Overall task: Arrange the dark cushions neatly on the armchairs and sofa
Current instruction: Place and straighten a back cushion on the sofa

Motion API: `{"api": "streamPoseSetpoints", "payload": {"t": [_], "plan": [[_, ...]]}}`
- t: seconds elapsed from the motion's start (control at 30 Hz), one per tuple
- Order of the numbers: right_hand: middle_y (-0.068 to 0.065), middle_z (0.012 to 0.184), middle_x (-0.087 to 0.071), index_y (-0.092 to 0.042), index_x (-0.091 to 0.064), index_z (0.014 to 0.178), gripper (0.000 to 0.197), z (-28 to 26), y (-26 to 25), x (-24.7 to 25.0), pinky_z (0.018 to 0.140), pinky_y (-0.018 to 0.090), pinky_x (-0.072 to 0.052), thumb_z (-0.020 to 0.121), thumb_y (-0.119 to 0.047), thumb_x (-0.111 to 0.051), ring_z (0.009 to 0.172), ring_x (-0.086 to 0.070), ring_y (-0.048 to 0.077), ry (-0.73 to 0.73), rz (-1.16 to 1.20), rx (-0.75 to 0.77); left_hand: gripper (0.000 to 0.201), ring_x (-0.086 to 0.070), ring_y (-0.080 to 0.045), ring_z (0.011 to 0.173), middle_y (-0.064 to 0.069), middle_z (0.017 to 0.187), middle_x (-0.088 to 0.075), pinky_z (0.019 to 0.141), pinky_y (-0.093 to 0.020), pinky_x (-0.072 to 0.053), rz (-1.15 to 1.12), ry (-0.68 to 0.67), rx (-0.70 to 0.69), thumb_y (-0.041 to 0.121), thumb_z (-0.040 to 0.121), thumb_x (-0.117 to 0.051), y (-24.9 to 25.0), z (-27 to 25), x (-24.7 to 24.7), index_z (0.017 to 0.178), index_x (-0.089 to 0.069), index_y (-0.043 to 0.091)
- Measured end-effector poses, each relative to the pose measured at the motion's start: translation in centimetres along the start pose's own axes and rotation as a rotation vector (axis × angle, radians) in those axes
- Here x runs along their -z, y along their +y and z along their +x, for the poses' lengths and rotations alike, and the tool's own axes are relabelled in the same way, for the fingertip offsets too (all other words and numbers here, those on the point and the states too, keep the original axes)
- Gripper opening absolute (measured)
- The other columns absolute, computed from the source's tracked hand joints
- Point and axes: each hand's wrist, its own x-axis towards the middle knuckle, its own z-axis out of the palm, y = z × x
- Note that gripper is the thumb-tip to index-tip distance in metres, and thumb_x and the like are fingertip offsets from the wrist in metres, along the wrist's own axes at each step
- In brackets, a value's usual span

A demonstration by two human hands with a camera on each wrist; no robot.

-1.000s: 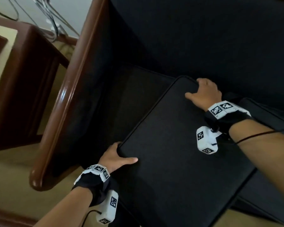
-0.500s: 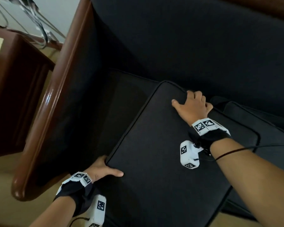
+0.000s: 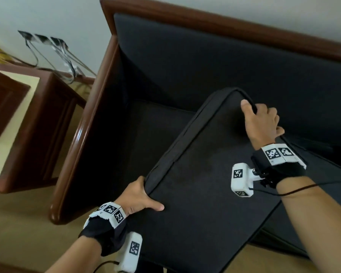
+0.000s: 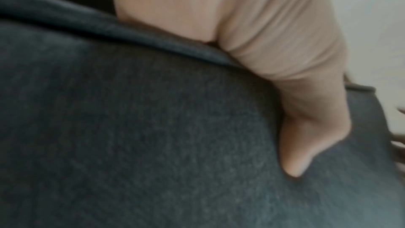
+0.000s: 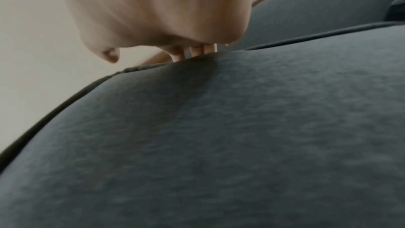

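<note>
I grip the dark seat cushion [image 3: 201, 194] at opposite corners, left hand [image 3: 138, 200] near, right hand [image 3: 262, 123] far, so it tilts squarely over the armchair [image 3: 205, 62] seat.

We are seeing the wood-framed sofa [image 3: 98, 119] standing on the beige floor [image 3: 28, 229]. A second dark cushion [image 3: 323, 186] is lying on its seat.

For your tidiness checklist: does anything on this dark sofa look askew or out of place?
Yes. The large dark square seat cushion sits skewed and tilted, overhanging the sofa's front edge, leaving the seat base by the brown wooden armrest uncovered. The left hand and right hand grip its corners.
</note>
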Motion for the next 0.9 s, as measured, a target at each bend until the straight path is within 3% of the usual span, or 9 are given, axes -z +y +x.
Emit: {"api": "streamPoseSetpoints", "payload": {"t": [0.07, 0.17, 0.33, 0.47, 0.53, 0.6, 0.7, 0.8, 0.9], "plan": [[0.011, 0.146, -0.037, -0.017, -0.046, 0.138, 0.067, -1.0, 0.1, 3.2, 0.113, 0.054, -0.012, 0.093, -0.065, -0.032, 0.138, -0.030, 0.029, 0.060, 0.109, -0.051, 0.088, -0.061, -0.011, 0.096, 0.004, 0.106, -0.062, 0.077, -0.025, -0.052, 0.167, 0.038, -0.103, 0.048, 0.032, -0.089, 2.8, -2.5, -0.1, 0.105, -0.050, 0.019], [0.013, 0.149, -0.036, -0.013, -0.043, 0.140, 0.073, -2.6, 0.6, 7.8, 0.112, 0.055, -0.014, 0.092, -0.068, -0.032, 0.140, -0.028, 0.030, 0.203, 0.244, -0.153, 0.093, -0.063, -0.016, 0.093, 0.004, 0.103, -0.062, 0.079, -0.032, -0.055, 0.355, 0.121, -0.233, 0.061, 0.028, -0.078, 6.9, -6.1, 0.0, 0.105, -0.046, 0.020], [0.010, 0.155, -0.033, -0.012, -0.035, 0.146, 0.083, -5.6, 2.8, 13.2, 0.114, 0.056, -0.015, 0.089, -0.072, -0.031, 0.144, -0.026, 0.028, 0.359, 0.498, -0.267, 0.088, -0.062, -0.025, 0.093, -0.001, 0.100, -0.061, 0.082, -0.035, -0.051, 0.670, 0.259, -0.391, 0.048, 0.046, -0.090, 12.7, -10.8, 1.8, 0.113, -0.043, 0.018], [0.003, 0.137, -0.051, -0.018, -0.045, 0.137, 0.070, -8.8, 5.7, 12.7, 0.114, 0.047, -0.029, 0.085, -0.065, -0.048, 0.131, -0.045, 0.026, 0.332, 0.826, -0.340, 0.090, -0.062, -0.020, 0.091, 0.004, 0.100, -0.059, 0.078, -0.034, -0.049, 0.826, 0.354, -0.451, 0.044, 0.043, -0.089, 14.3, -12.4, 3.9, 0.116, -0.040, 0.020], [0.000, 0.121, -0.055, -0.019, -0.050, 0.126, 0.045, -10.9, 6.7, 11.1, 0.104, 0.039, -0.041, 0.091, -0.048, -0.055, 0.120, -0.052, 0.024, 0.250, 0.949, -0.370, 0.091, -0.060, -0.020, 0.096, 0.005, 0.104, -0.057, 0.084, -0.036, -0.048, 0.858, 0.397, -0.435, 0.042, 0.042, -0.087, 13.3, -11.9, 4.8, 0.116, -0.040, 0.020], [0.000, 0.104, -0.058, -0.016, -0.053, 0.107, 0.024, -12.8, 6.5, 9.5, 0.085, 0.031, -0.046, 0.095, -0.037, -0.057, 0.106, -0.057, 0.024, 0.183, 0.915, -0.298, 0.096, -0.057, -0.024, 0.107, 0.000, 0.113, -0.057, 0.097, -0.039, -0.041, 0.845, 0.463, -0.368, 0.041, 0.042, -0.086, 11.8, -11.2, 5.6, 0.123, -0.041, 0.017], [0.001, 0.098, -0.058, -0.015, -0.052, 0.099, 0.021, -13.5, 4.7, 8.9, 0.070, 0.026, -0.043, 0.095, -0.035, -0.056, 0.087, -0.058, 0.018, 0.184, 0.863, -0.221, 0.106, -0.050, -0.027, 0.122, -0.004, 0.129, -0.053, 0.107, -0.041, -0.032, 0.815, 0.544, -0.334, 0.044, 0.044, -0.087, 10.2, -10.3, 6.2, 0.135, -0.039, 0.016], [0.006, 0.120, -0.057, -0.016, -0.052, 0.116, 0.034, -12.4, 2.9, 9.8, 0.095, 0.044, -0.044, 0.089, -0.036, -0.055, 0.107, -0.057, 0.024, 0.227, 0.718, -0.253, 0.109, -0.043, -0.025, 0.130, -0.002, 0.137, -0.047, 0.112, -0.040, -0.027, 0.850, 0.533, -0.354, 0.046, 0.048, -0.087, 10.1, -10.0, 5.9, 0.140, -0.035, 0.018], [0.011, 0.145, -0.042, -0.012, -0.046, 0.133, 0.053, -12.7, 0.6, 10.3, 0.114, 0.051, -0.024, 0.085, -0.030, -0.061, 0.138, -0.034, 0.030, 0.285, 0.336, -0.015, 0.108, -0.043, -0.024, 0.129, 0.000, 0.135, -0.048, 0.112, -0.040, -0.026, 0.849, 0.560, -0.367, 0.045, 0.047, -0.086, 9.6, -9.7, 5.5, 0.139, -0.037, 0.020]]}}
